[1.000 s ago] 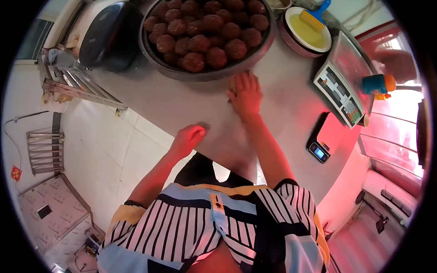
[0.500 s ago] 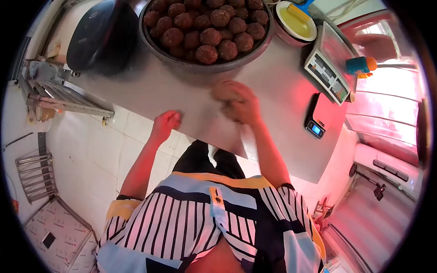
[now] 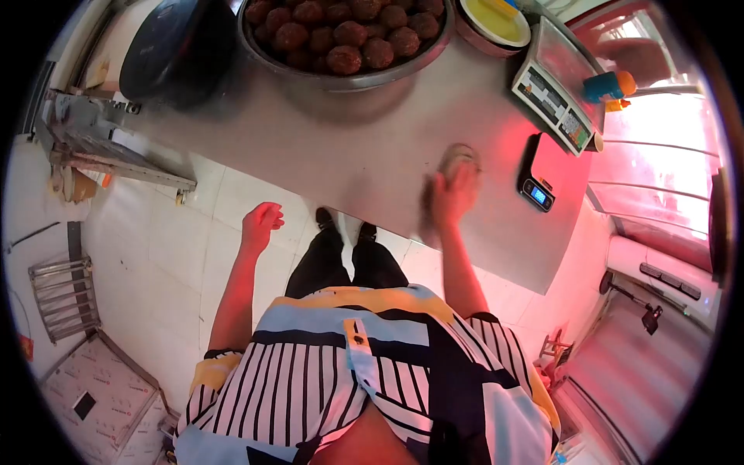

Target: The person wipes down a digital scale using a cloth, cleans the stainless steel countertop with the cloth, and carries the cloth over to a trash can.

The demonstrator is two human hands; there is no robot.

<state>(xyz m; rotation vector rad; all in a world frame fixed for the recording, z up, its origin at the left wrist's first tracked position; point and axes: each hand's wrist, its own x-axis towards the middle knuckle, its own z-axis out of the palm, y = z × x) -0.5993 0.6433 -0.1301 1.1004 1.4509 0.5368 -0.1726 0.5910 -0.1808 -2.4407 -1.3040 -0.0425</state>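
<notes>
My right hand [image 3: 456,194] is pressed down on the grey metal table [image 3: 349,159], left of the small digital scale. Beneath its fingers is a brownish, crumpled cloth [image 3: 463,157], blurred by motion. My left hand [image 3: 262,225] hangs past the table's front edge over the floor, fingers curled in, with nothing seen in it. At the back, a wide metal basin [image 3: 349,84] holds many dark brown balls [image 3: 344,60] with a coarse surface.
A small digital scale [image 3: 547,169] and a larger weighing scale [image 3: 552,108] stand on the right. Behind them is a bowl with a yellow inside [image 3: 496,27]. A black rounded appliance [image 3: 177,54] sits at back left. A metal rack [image 3: 116,159] adjoins the table's left.
My right hand has moved right along the tabletop with the cloth, towards the small scale. My left hand has drawn back from the table edge. The view has shifted slightly.
</notes>
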